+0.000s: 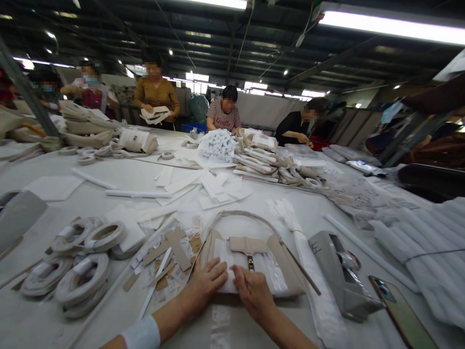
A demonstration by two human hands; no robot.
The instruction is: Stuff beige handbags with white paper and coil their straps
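A beige handbag with a curved strap and a front flap with a dark metal clasp lies in front of me. White wrapping sheet covers part of its front. My left hand rests on the bag's lower left, fingers stretched out over the sheet. Close beside it, my right hand is closed, its fingers curled at the lower front below the clasp. Whatever it pinches is hidden. A strip of clear tape runs on the table below the bag.
Left are coiled straps and a pile of cardboard tags. Right are a tape dispenser, a phone, long white bundled sheets and rolled white padding. Across the table, several co-workers stand or sit behind heaps of bags.
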